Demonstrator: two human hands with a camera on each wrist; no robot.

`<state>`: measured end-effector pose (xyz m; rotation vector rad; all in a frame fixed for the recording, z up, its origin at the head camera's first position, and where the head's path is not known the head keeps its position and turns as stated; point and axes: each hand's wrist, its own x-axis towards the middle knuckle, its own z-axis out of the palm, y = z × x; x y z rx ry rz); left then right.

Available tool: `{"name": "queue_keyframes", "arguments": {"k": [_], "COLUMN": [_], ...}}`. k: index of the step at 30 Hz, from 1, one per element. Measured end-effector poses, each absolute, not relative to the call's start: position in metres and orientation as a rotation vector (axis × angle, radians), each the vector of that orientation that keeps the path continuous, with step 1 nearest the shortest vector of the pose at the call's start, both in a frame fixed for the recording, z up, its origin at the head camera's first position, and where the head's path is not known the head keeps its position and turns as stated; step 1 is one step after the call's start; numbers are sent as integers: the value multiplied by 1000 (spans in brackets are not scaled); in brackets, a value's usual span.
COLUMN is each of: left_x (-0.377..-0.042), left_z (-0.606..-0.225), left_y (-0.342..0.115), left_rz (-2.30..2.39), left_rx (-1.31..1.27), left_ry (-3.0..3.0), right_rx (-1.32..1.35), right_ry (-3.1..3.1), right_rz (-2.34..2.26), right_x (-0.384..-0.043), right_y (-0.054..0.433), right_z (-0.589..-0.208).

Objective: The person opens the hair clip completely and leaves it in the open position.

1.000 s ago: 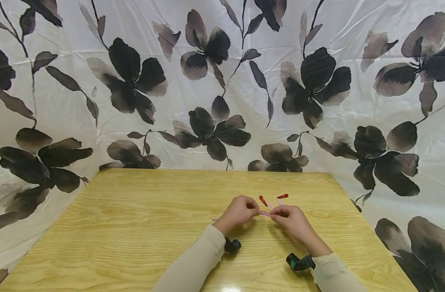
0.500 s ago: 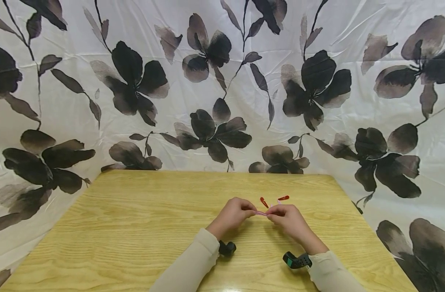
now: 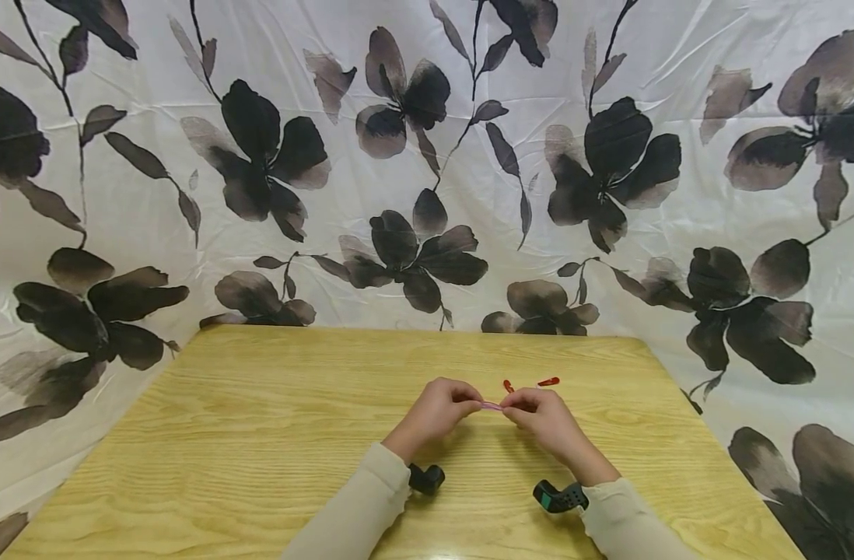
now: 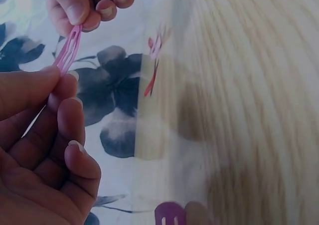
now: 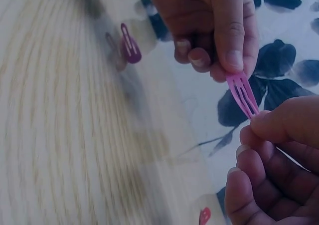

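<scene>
Above the table [image 3: 259, 404], right of its middle, the left hand [image 3: 432, 412] and right hand [image 3: 542, 418] pinch one pink hair clip [image 3: 492, 406] between them. Two red clips [image 3: 547, 382] lie just behind. The table's left half gives wide room.

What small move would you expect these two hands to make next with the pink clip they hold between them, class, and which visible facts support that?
Probably a gentle bend or press to snap it. The left hand and right hand each pinch one end of the pink hair clip, held off the wooden table. Both thumbs sit on its ends, suggesting flexing. Two red clips lie beyond the hands.
</scene>
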<state>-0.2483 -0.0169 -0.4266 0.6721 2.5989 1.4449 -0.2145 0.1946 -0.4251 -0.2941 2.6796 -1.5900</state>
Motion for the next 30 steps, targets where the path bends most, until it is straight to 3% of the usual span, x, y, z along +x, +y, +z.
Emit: {"name": "queue_keyframes", "arguments": {"k": [30], "left_x": [-240], "left_z": [-421], "left_y": [-59], "left_rz": [1735], "left_rx": [450], "left_ry": [2370], "right_rx": [-367], "right_ry": [2609], "right_rz": [-1669], "right_x": [-228], "right_y": [151], "right_z": [-426]}}
